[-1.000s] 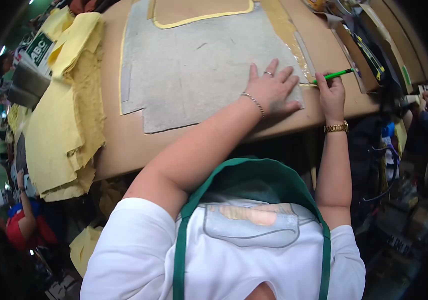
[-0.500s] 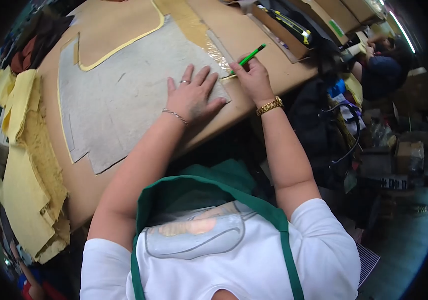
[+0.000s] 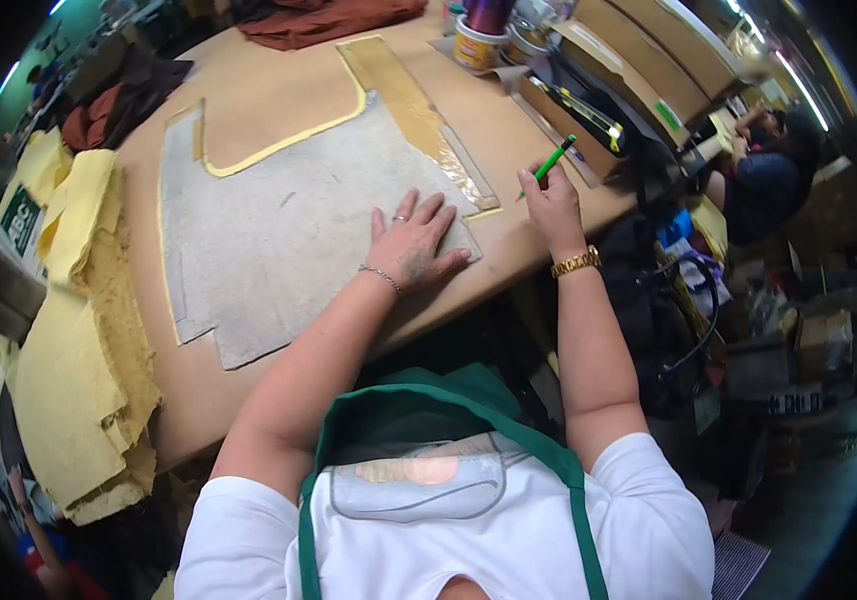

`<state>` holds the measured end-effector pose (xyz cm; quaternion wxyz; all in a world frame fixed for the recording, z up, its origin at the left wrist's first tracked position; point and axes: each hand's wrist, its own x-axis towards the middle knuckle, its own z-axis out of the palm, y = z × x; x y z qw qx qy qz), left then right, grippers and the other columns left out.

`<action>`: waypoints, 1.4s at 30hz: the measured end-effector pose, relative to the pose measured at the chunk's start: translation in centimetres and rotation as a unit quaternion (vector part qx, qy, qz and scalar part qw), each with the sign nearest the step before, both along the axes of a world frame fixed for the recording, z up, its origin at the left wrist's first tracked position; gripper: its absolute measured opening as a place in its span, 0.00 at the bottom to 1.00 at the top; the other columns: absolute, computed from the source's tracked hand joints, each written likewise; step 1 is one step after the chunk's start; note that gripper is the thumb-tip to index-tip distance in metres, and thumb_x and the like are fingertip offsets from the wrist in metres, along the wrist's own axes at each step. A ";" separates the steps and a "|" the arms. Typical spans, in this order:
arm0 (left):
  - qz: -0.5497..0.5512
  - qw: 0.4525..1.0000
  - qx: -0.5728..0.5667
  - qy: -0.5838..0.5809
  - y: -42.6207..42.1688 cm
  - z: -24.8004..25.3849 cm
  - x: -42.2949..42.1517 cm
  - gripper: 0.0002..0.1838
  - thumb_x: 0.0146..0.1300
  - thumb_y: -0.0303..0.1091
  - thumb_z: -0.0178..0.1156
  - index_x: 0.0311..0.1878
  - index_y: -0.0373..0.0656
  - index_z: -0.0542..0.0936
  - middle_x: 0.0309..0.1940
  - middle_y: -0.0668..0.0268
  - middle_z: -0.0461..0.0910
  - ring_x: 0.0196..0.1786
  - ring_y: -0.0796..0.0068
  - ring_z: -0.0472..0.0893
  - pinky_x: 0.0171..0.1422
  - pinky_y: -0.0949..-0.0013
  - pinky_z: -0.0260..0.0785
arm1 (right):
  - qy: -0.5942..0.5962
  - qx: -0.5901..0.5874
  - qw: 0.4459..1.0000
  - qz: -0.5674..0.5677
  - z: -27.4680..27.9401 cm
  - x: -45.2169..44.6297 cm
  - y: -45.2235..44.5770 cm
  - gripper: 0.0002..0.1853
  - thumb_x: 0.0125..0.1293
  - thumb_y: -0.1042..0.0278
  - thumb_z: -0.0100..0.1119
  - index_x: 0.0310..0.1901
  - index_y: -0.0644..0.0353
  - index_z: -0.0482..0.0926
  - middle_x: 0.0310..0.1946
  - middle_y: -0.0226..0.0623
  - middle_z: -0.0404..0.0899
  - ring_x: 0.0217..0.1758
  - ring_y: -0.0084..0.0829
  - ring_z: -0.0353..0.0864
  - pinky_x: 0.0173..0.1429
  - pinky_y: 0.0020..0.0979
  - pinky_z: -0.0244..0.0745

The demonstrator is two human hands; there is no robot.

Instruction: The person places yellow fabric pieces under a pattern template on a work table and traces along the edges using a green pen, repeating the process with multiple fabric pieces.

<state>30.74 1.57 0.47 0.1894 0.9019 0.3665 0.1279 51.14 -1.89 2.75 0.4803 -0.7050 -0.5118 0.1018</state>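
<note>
My left hand (image 3: 416, 242) lies flat with its fingers spread on a grey sheet pattern (image 3: 278, 220), near that sheet's right corner. A yellow border shows along the curved cut-out and the left edge of the grey sheet. A tan strip (image 3: 388, 75), partly covered with shiny clear tape, runs up from its right side. Right of the strip's lower end, my right hand (image 3: 554, 212) grips a green pencil (image 3: 554, 158). The pencil slants, its point down and to the left, apart from the grey sheet.
Ragged yellow sheets (image 3: 78, 370) hang over the table's (image 3: 188, 410) left side. Dark red cloth (image 3: 328, 20) lies at the back. A white tub (image 3: 476, 45) and a cardboard box (image 3: 573, 125) with a yellow cutter (image 3: 588, 115) stand right. Another person (image 3: 773, 165) sits beyond.
My right hand has drawn the pencil away from the notch by the strip's end, to the right. My left hand stays on the grey sheet. The view has shifted, showing more of the table's back.
</note>
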 end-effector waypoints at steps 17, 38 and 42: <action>0.524 0.840 0.133 -0.050 1.5 -2.4 -26.2 0.25 0.59 0.49 0.48 0.52 0.39 0.69 0.46 0.54 0.69 0.50 0.57 0.67 0.58 0.62 0.55 | 0.099 -0.189 0.973 0.088 -2.8 -0.3 6.4 0.22 0.48 0.57 0.65 0.35 0.70 0.74 0.25 0.41 0.76 0.28 0.27 0.76 0.33 0.28 0.70; 0.526 0.845 0.085 -0.055 1.0 -0.7 -25.6 0.28 0.49 0.40 0.61 0.52 0.39 0.67 0.52 0.53 0.66 0.51 0.52 0.68 0.53 0.58 0.62 | -0.238 -0.221 0.935 -0.140 -2.7 5.0 5.2 0.22 0.49 0.47 0.57 0.31 0.62 0.75 0.31 0.48 0.76 0.39 0.46 0.74 0.47 0.40 0.66; 0.523 0.844 -0.044 -0.115 1.9 -0.1 -26.1 0.26 0.46 0.34 0.63 0.48 0.35 0.68 0.38 0.47 0.74 0.40 0.51 0.74 0.47 0.62 0.66 | -0.287 -0.192 0.924 -0.166 -3.6 3.8 5.7 0.25 0.51 0.45 0.55 0.36 0.63 0.73 0.33 0.50 0.75 0.41 0.47 0.72 0.48 0.41 0.63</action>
